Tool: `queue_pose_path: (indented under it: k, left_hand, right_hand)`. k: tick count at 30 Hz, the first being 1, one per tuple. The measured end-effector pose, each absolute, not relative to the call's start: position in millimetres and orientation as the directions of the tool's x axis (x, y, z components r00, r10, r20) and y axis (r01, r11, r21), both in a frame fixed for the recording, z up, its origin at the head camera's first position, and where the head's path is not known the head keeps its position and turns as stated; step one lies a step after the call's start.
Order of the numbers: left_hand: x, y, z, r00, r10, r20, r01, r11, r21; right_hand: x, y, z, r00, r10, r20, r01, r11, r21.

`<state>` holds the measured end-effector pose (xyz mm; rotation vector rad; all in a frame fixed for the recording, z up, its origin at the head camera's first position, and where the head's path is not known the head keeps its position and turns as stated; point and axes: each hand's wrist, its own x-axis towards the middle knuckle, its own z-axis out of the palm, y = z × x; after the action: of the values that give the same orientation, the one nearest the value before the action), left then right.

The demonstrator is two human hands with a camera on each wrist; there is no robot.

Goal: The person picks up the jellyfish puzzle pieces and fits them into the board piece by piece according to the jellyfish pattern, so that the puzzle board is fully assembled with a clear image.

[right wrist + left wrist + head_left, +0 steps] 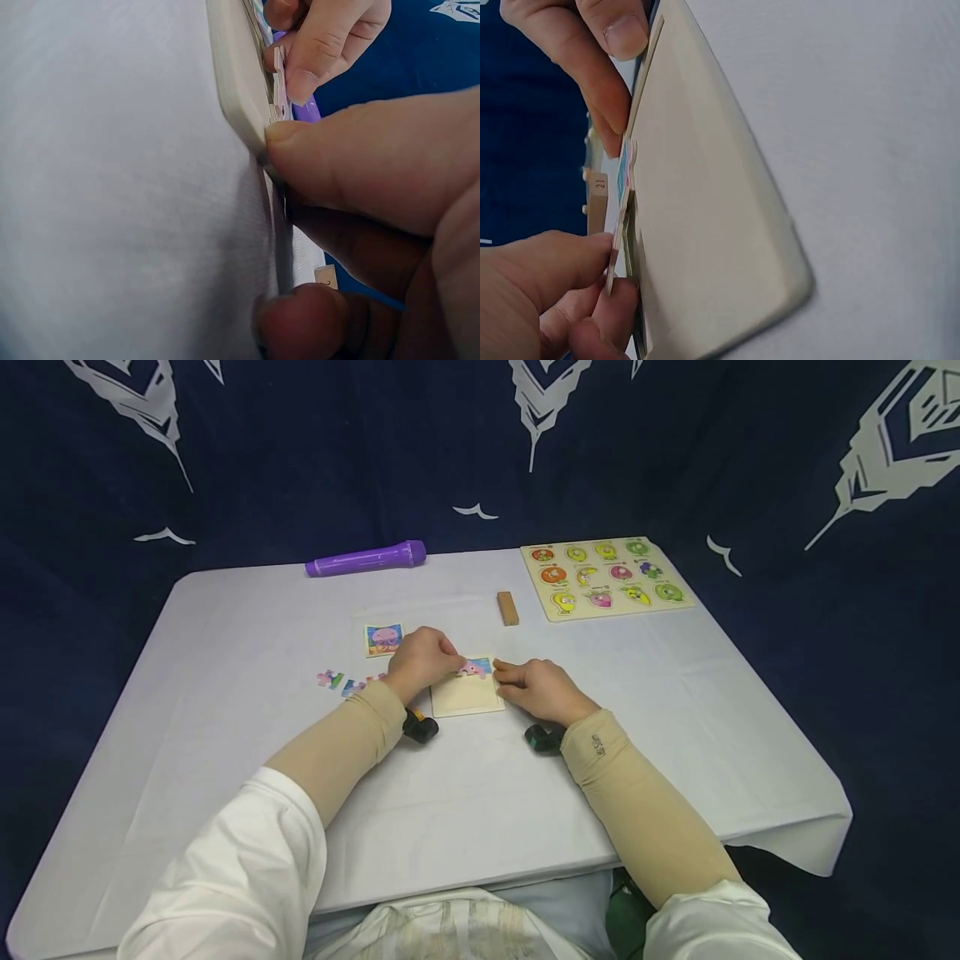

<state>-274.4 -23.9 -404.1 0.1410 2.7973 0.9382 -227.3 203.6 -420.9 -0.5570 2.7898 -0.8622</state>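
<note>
A shallow cream puzzle board lies on the table, with blue-and-pink pieces at its far right part. My left hand is over its far left side. Between thumb and finger it pinches a thin jigsaw piece, tilted up from the board in the left wrist view. My right hand holds the board's right edge, thumb on the rim in the right wrist view; its fingertips are partly hidden. Loose jigsaw pieces lie to the left, some hidden behind the left hand.
A small picture card lies beyond the left hand. Farther back are a purple microphone-shaped tube, a wooden block and a fruit puzzle board. The white-covered table meets a dark patterned curtain at the back.
</note>
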Motion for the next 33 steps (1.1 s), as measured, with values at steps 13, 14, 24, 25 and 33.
queue_pose_path:
  k: [13, 14, 24, 25, 33]
  left_hand:
    - [-273, -17, -400, -0.974, 0.156, -0.167, 0.04, 0.836, 0.548]
    - [-273, -17, -400, -0.973, 0.158, -0.168, 0.042, 0.837, 0.545]
    - [-272, -12, -402, -0.974, 0.178, -0.14, 0.077, 0.843, 0.532]
    - [-271, -12, -403, -0.974, 0.18, -0.134, 0.083, 0.844, 0.53]
    - [-270, -12, -408, -0.976, 0.189, -0.112, 0.109, 0.858, 0.502]
  right_hand:
    - [-227, 203, -420, -0.916, -0.396, -0.06, -0.294, 0.767, -0.57]
    - [-227, 203, -420, -0.917, -0.395, -0.06, -0.294, 0.768, -0.569]
    - [-227, 203, -420, -0.922, -0.38, -0.066, -0.279, 0.775, -0.568]
    - [-227, 203, -420, -0.923, -0.38, -0.066, -0.278, 0.775, -0.568]
    - [-227, 203, -421, -0.923, -0.379, -0.063, -0.277, 0.772, -0.573]
